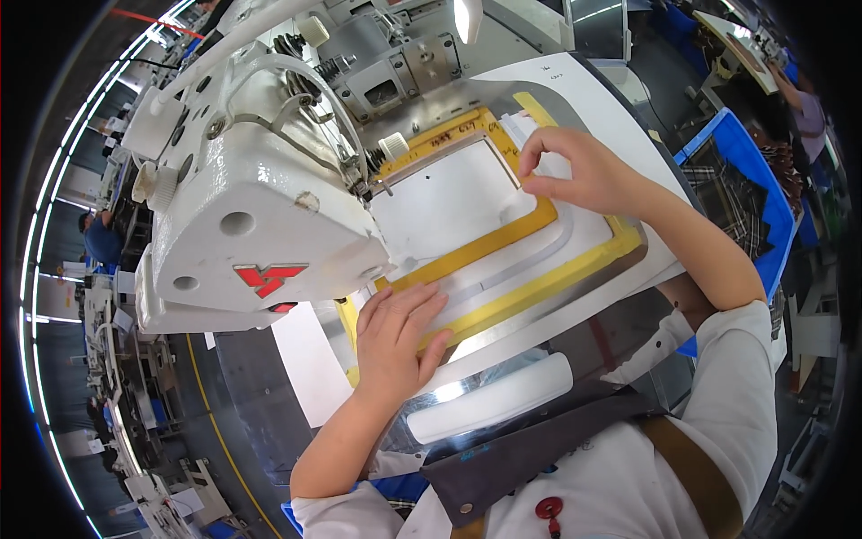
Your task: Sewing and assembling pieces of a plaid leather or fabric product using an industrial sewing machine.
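Head view: the left hand (395, 337) lies flat, palm down, on the near edge of the yellow template frame (530, 225), its fingers straight and close together, their tips reaching onto the frame's inner yellow band. This grip is fully open; it presses on the frame and clasps nothing.

The right hand (575, 171) is at the frame's far right corner, fingers curled and thumb drawn toward the forefinger in a nearly closed pinch. The fingertips touch the white fabric piece (449, 202) where it meets the frame's edge; whether cloth is actually held between thumb and finger cannot be told.

The frame lies on the grey counter (503, 337) under and just right of the white sewing machine head (251, 216), with the white fabric filling the frame's rectangular window. The needle area (364, 189) stands over the left rim of that window. A second, outer yellow band runs around the frame, with a pale channel between the two.

A white padded rest (494, 404) sits along the counter's near edge, touching neither hand. To the right, well apart, a blue bin (763, 171) holds plaid cloth.
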A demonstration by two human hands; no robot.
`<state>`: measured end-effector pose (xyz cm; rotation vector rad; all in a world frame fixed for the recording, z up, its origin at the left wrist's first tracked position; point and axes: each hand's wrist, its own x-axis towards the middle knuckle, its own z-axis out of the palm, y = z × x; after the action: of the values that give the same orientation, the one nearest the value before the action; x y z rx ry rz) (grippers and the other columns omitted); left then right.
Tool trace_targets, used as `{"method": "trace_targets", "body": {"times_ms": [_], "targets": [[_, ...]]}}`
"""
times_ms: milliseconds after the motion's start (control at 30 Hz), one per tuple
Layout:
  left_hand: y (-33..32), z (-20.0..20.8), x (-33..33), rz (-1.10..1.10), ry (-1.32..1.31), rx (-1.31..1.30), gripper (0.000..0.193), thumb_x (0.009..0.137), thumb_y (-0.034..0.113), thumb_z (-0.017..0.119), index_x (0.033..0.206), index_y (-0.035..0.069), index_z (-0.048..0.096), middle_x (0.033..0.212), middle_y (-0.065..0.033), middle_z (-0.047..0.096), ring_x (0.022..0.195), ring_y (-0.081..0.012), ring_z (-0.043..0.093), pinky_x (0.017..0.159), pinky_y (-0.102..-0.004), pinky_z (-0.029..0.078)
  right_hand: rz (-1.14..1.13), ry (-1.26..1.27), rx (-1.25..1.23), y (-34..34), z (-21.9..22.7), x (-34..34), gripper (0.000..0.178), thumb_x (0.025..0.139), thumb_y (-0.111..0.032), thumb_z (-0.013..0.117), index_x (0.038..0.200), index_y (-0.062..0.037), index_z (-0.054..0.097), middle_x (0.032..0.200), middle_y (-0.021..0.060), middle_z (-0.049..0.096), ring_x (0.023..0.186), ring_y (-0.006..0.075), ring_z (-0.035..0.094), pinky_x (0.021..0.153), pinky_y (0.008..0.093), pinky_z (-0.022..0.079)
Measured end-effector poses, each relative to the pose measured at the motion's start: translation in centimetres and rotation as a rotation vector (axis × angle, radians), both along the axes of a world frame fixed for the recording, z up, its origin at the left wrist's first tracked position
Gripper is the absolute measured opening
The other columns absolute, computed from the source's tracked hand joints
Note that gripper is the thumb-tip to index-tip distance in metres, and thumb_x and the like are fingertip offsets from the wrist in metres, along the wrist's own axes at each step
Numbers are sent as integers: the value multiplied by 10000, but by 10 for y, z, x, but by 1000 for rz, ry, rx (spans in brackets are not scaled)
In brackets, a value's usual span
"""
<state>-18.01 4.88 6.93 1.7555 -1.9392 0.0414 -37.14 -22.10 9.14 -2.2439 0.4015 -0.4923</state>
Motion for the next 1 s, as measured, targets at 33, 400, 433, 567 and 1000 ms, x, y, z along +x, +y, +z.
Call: {"method": "trace_targets", "body": {"times_ms": [33, 400, 433, 567, 1000], "targets": [[1, 0, 0, 5, -1, -4, 380, 789, 216, 663, 1146, 97, 614, 1196, -76, 629, 1118, -255, 578, 1013, -445, 386, 52, -6, -68, 4, -1, -2, 248, 852, -280, 690, 879, -54, 590, 825, 85, 608, 856, 242, 565, 816, 343, 447], [56, 38, -5, 58, 11, -67, 253, 806, 256, 684, 1028, 135, 671, 1013, -12, 677, 949, -197, 641, 920, -386, 445, 481, 77, -421, 46, -5, 49, 301, 860, -283, 653, 1043, -46, 631, 1037, 107, 638, 1062, 290, 538, 1069, 419, 331], [65, 41, -4, 91, 12, -59, 253, 806, 256, 684, 1028, 135, 671, 1013, -12, 677, 949, -197, 641, 920, -386, 445, 515, 71, -414, 57, -7, 59, 301, 860, -283, 653, 1043, -46, 631, 1037, 107, 638, 1062, 290, 538, 1069, 419, 331], [111, 48, 17, 360, -142, -200, 238, 884, 271, 582, 1002, 91, 685, 967, -75, 690, 914, -237, 647, 880, -416, 466, 533, 154, -496, 78, -7, 75, 495, 852, -286, 620, 1284, -60, 540, 1240, 125, 600, 1188, 344, 512, 1122, 476, 279], [346, -253, 68, 1406, 125, -11, 330, 918, 247, 545, 1128, -4, 597, 1150, -153, 647, 1065, -301, 619, 898, -392, 482, 972, 172, -351, 135, -11, -10, 448, 665, -270, 821, 1073, -174, 665, 1218, -25, 626, 1181, 231, 540, 1012, 463, 382]]}}
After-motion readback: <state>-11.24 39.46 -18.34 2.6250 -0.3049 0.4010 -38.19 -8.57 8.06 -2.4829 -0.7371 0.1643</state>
